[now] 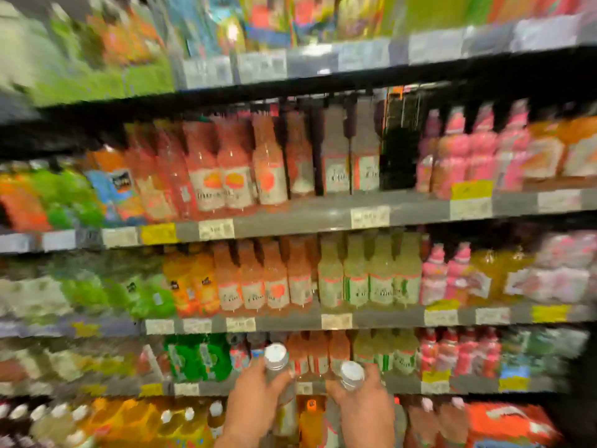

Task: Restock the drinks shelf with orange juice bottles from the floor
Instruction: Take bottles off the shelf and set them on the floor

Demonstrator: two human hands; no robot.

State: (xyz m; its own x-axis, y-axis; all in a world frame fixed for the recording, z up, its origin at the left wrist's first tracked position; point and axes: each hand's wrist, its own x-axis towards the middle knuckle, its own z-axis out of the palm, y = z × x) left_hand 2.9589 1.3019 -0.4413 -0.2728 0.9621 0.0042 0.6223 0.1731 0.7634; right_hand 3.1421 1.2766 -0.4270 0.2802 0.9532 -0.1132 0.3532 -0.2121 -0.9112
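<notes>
We stand facing a tall drinks shelf (323,321), its tiers packed with rows of coloured bottles; the whole view is smeared by motion, so labels cannot be read. Low in the picture we hold two bottles, one in each hand, both upright with pale caps toward us; carrying a pair at once probably saves trips from the floor, and keeping them upright readies them to stand in a row. Our left hand (255,400) wraps its fingers round the neck and shoulder of the left bottle (277,360), thumb side toward the middle; our right hand (365,405) curls round the right bottle (351,376) in the same way, gripping just under the cap. Both hands rise from the bottom edge, wrists angled upward, backs facing us, close beside each other but apart. The bottles sit in front of the lower tiers, near a row of reddish bottles (318,350); their contents are mostly hidden by our hands, so we cannot confirm the juice colour. No gap for them is visible; we judge placing is not yet begun.
</notes>
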